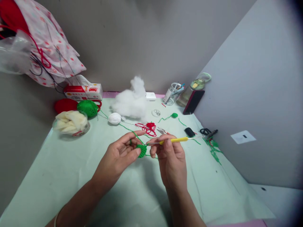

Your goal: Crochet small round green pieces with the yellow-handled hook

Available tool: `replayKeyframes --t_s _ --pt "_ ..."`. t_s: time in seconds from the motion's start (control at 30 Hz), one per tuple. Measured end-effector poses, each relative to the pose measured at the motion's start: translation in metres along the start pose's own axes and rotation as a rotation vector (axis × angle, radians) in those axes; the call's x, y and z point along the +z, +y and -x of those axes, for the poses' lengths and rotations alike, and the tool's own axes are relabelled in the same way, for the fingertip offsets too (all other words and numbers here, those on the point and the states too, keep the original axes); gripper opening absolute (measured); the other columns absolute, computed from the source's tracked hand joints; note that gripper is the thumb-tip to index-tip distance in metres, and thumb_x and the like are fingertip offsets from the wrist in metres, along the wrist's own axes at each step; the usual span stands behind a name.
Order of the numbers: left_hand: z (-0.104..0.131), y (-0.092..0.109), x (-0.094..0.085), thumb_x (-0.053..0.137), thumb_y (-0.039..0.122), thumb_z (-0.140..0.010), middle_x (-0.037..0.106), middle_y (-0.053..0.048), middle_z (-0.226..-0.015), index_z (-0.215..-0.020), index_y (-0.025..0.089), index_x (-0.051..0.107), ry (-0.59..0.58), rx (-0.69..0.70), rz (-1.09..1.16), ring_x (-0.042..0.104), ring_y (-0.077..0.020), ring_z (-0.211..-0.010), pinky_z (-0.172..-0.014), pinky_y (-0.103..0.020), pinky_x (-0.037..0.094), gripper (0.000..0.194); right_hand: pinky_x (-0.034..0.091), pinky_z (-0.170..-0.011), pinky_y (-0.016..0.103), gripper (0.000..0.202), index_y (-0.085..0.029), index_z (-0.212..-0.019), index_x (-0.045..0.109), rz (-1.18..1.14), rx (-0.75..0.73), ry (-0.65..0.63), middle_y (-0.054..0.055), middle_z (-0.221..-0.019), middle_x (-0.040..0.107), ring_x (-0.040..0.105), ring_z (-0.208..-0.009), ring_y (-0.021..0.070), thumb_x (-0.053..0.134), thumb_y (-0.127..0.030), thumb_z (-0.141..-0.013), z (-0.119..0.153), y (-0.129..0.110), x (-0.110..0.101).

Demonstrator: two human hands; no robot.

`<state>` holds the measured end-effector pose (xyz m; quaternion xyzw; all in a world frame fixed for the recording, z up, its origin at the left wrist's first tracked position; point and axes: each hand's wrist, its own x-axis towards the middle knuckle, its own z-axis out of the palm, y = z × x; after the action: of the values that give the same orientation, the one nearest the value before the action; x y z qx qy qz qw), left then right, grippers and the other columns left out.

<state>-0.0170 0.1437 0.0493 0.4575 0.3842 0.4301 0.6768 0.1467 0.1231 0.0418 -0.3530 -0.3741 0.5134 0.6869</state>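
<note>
Between the thumb and fingers of my left hand (120,152) is a small round piece of green crochet (142,151). Green yarn (126,128) runs over the left index finger and back to a green yarn ball (87,108). My right hand (171,157) grips a crochet hook (176,140) by its yellow handle. The hook's thin metal end points left and meets the upper edge of the green piece. A short green tail hangs to the right of the piece, partly behind the right hand.
White stuffing (132,102) is heaped at the back, near a white yarn ball (115,118). Tangled red yarn (149,127) and small scissors (163,130) lie just beyond my hands. A tub (71,123) stands left; a pen jar (173,94), bottle (188,94) and phone (194,102) stand right.
</note>
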Motion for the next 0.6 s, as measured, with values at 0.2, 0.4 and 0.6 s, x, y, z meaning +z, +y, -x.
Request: replayKeyframes --t_s 0.2,0.4,0.6 --pt "0.001 0.003 0.001 0.075 0.023 -0.088 0.064 0.002 -0.091 -0.124 0.031 0.075 0.035 0.031 -0.074 0.062 -0.0152 -0.088 -0.087 -0.027 0.051 0.036 0.057 -0.064 0.024 0.020 -0.027 -0.096 0.078 0.142 -0.117 -0.057 0.002 -0.092 0.081 0.069 -0.069 0.0111 0.061 -0.035 -0.104 0.004 -0.002 -0.002" --pt "0.005 0.006 0.009 0.071 0.018 -0.087 0.066 0.000 -0.090 -0.121 0.028 0.076 0.167 0.189 -0.289 0.063 -0.0180 -0.091 -0.093 -0.031 0.051 0.036 0.059 -0.073 0.032 0.025 -0.029 -0.109 0.077 0.548 -0.417 -0.144 0.004 -0.098 0.080 0.073 -0.083 0.0173 0.056 -0.016 -0.103 0.014 -0.007 -0.003" --pt "0.006 0.001 0.013 0.075 0.018 -0.086 0.064 0.001 -0.088 -0.120 0.028 0.077 0.232 0.240 -0.315 0.062 -0.0175 -0.087 -0.089 -0.031 0.051 0.035 0.060 -0.074 0.036 0.051 -0.033 -0.135 0.069 0.895 -0.688 -0.258 0.010 -0.121 0.078 0.074 -0.093 0.0226 0.061 -0.002 -0.094 0.023 0.003 -0.007"
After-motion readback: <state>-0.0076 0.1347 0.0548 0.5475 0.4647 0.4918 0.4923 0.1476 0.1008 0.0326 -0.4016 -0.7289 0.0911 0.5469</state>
